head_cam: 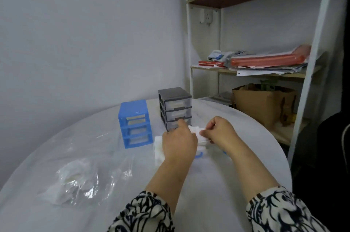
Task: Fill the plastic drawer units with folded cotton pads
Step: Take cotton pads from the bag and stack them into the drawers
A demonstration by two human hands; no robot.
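A blue three-drawer plastic unit (134, 123) and a grey three-drawer unit (175, 107) stand side by side at the far part of the round white table (246, 156). Just in front of the grey unit, my left hand (179, 141) and my right hand (219, 130) together pinch a white cotton pad (197, 133) between their fingertips. A pile of white cotton pads (158, 148) lies under and left of my left hand. Pads show through the clear fronts of the grey unit's drawers.
A crumpled clear plastic bag (79, 175) with some white material lies at the table's left front. A blue-printed wrapper (199, 154) peeks out beneath my hands. A shelf (255, 72) with papers and a brown paper bag (265, 103) stands at the right.
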